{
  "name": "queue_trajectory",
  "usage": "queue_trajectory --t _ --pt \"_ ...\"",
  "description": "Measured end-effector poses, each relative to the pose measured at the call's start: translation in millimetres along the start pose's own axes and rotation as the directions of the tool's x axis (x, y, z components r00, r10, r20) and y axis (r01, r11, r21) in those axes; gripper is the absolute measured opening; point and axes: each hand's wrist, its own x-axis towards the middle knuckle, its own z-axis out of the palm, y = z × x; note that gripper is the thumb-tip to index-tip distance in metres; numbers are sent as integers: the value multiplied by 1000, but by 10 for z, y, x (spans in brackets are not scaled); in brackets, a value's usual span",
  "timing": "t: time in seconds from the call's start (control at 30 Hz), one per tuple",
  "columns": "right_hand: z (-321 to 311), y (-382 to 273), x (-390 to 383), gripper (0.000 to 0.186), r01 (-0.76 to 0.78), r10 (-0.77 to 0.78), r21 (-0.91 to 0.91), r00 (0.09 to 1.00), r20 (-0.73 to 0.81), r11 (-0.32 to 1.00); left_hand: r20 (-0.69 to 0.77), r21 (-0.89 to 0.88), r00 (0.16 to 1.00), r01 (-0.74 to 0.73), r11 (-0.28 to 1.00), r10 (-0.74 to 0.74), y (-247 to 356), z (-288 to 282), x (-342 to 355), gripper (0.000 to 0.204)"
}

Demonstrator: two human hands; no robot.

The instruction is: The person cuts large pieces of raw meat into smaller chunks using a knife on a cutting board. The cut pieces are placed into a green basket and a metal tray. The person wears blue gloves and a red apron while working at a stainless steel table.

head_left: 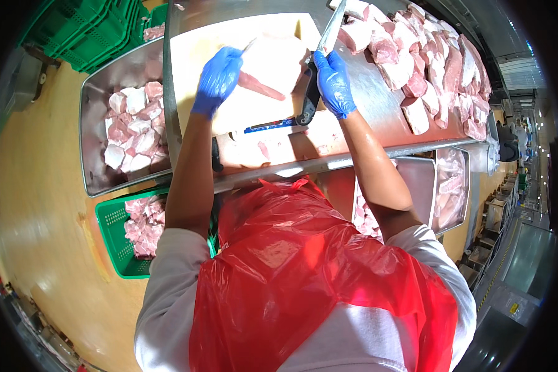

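Trimming a slim pink strip of meat (261, 86) on the pale cutting board (198, 46).
Your left hand (217, 77) pinches the strip's end on the board; your right hand (333, 84) is wrapped around a black-handled knife (319, 59). Cut pork pieces (428, 62) crowd the steel counter (378, 118) to your right; a metal tray (96, 99) and green crate (111, 229) hold chunks at left.

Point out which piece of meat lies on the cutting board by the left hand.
It is the long, thin pink strip of meat beside the left hand on the pale cutting board. The other pieces are chunky blocks heaped on the steel table and in trays.
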Motion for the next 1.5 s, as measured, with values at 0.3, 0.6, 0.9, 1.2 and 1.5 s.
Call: queue_trajectory --t 0.3,0.6,0.9,1.2,1.5 --pt "197 -560 -786 18 494 -248 -490 840 483 718 -258 -36 960 -124 992 111 399 123 -883 23" --pt "229 -594 -833 16 469 33 -610 775 631 639 -445 -212 807 325 921 -388 451 -72 -1039 26" --pt "-898 -987 -1027 18 505 250 -707 697 672 495 -473 -16 860 212 977 -194 586 51 -957 31" --pt "170 -912 -799 26 405 -39 -570 838 545 715 -428 -143 891 95 985 -149 775 501 -549 19" --pt "711 -1113 -533 34 267 78 -589 866 493 763 -497 -188 856 55 981 -143 557 124 -791 19"
